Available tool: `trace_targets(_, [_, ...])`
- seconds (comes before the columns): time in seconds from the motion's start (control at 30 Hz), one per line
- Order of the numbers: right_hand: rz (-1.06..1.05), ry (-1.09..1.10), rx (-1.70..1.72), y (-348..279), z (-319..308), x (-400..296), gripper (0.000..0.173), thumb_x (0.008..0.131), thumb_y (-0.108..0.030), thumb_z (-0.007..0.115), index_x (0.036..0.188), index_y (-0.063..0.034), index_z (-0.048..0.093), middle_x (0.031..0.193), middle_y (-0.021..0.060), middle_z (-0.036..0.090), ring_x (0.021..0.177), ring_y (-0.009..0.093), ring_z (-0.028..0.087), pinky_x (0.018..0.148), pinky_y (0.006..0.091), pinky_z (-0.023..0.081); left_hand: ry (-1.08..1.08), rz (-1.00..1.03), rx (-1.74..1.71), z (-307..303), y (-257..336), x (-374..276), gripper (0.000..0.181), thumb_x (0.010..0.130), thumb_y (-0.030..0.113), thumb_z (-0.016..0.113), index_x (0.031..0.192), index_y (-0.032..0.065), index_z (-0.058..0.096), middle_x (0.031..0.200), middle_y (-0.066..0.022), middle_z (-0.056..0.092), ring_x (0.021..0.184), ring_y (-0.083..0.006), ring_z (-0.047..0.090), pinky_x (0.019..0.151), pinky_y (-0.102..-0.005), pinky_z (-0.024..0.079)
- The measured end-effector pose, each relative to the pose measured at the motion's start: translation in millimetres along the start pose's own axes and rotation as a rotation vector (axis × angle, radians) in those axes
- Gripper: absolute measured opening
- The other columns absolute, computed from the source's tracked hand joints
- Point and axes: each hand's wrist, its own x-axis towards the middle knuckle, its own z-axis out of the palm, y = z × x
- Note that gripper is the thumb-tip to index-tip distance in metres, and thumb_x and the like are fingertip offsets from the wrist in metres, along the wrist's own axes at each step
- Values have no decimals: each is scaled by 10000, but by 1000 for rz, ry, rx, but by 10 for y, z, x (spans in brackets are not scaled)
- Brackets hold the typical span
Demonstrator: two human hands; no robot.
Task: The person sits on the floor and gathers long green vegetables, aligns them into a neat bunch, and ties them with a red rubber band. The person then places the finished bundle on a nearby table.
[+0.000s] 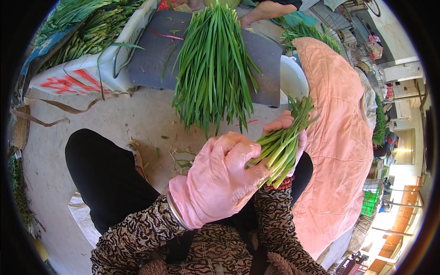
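A small bunch of green leafy stalks (287,146) is held at a slant above my lap, leafy end up and pale ends towards me. My right hand (280,122), in a thin pink glove, cradles it from beneath; the stalks cover most of the palm. My left hand (223,172), gloved alike, has its thumb and curled fingers on the pale lower stalks. Beyond my hands, a large pile of long flat green leaves (216,68), apparently Chinese chives, lies on a dark mat (264,68). Its leaf tips hang over the near edge.
A white plastic crate (77,74) of greens stands at the upper left. Right of the mat are a white bucket (292,75) and a peach quilted cover (333,137). Another person's limb (261,12) reaches in at the top. A brown strap (65,106) and trimmings (182,160) lie on the floor.
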Motion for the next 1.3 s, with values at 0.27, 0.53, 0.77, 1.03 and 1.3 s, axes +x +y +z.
trace_targets(0.27, [8, 77, -80, 22, 0, -4, 405, 799, -172, 646, 1126, -30, 451, 821, -4, 561, 749, 122, 551, 778, 308, 463, -103, 38, 90, -19, -65, 36, 191, 644, 132, 661, 811, 98, 575, 860, -41, 514, 892, -237, 550, 703, -362, 447])
trace_targets(0.53, [-31, 83, -214, 7, -17, -1, 480, 800, -226, 640, 1162, -5, 417, 838, 44, 576, 738, 210, 585, 730, 377, 504, -98, 19, 225, 16, -83, -3, 135, 647, 143, 632, 734, 87, 545, 822, -42, 508, 831, -221, 533, 661, -338, 453])
trace_targets(0.77, [20, 76, -75, 9, -36, -2, 485, 772, -188, 664, 1163, -19, 431, 841, 14, 560, 764, 169, 566, 763, 369, 485, -45, 26, 273, 49, -101, -25, 125, 618, 123, 617, 699, 76, 535, 777, -43, 501, 768, -212, 528, 601, -324, 465])
trace_targets(1.03, [66, 83, 3, 21, -19, -17, 444, 760, -146, 665, 1140, -24, 469, 853, -8, 554, 781, 136, 544, 795, 348, 453, -14, -74, 122, 84, -76, -29, 184, 563, 95, 646, 693, 68, 519, 756, -51, 487, 721, -248, 522, 575, -344, 481])
trace_targets(1.3, [60, 121, 12, 33, -26, -31, 490, 752, -148, 670, 1171, -6, 459, 857, -5, 560, 777, 144, 546, 782, 349, 448, -23, -141, 7, 89, -53, -26, 252, 512, 95, 682, 700, 86, 516, 762, -40, 501, 728, -259, 526, 567, -353, 486])
